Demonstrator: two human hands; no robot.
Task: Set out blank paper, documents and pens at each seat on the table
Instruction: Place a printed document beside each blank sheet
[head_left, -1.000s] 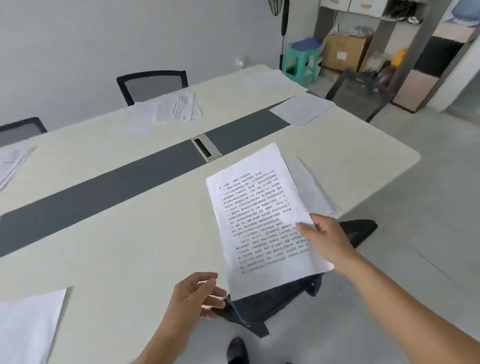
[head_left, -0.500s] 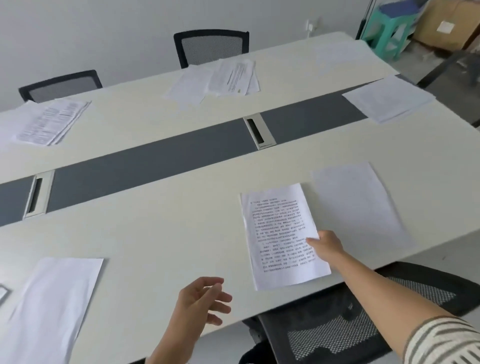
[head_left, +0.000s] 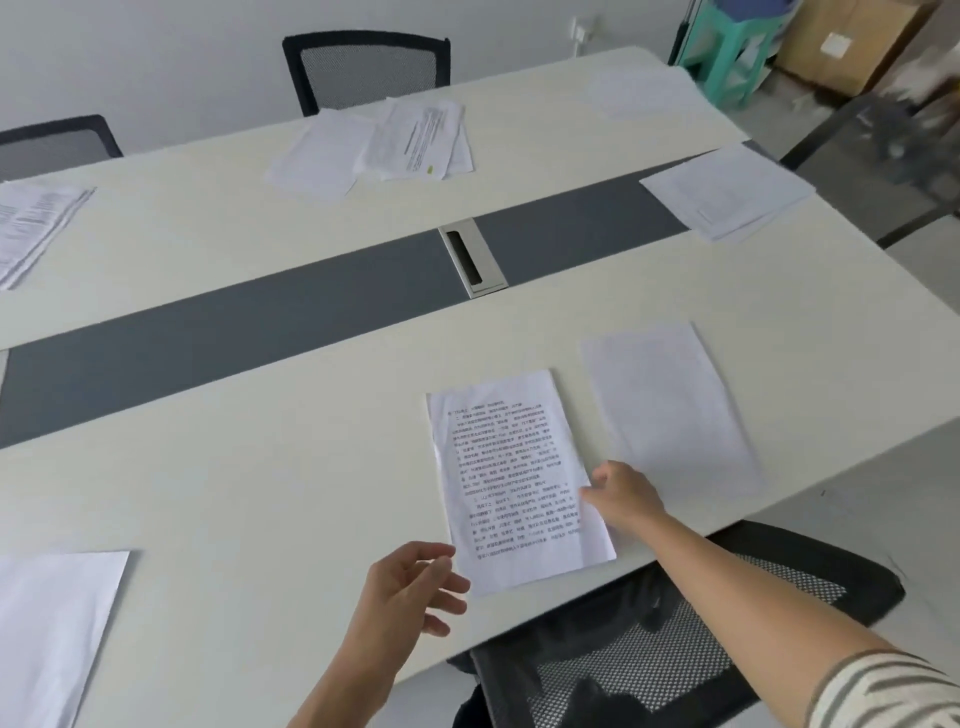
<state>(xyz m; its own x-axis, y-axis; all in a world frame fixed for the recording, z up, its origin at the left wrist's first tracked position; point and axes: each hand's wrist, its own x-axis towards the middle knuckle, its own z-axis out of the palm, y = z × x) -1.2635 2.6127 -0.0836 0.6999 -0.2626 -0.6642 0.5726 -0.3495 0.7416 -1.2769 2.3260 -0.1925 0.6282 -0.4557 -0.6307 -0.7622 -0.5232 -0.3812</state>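
The white printed document sheet (head_left: 511, 478) lies flat near the front edge of the pale table (head_left: 260, 493), just beside a blank white sheet (head_left: 670, 410). The right hand (head_left: 626, 499) touches the document's right edge with extended fingers. The left hand (head_left: 410, 587) hovers, loosely spread, holding nothing.

On the desk (head_left: 260, 493), the printed document (head_left: 509, 467) lies near the front edge, with a blank sheet (head_left: 670, 410) just to its right, apart. A mesh chair (head_left: 675, 660) stands before them; a cable port (head_left: 471, 258) lies behind.
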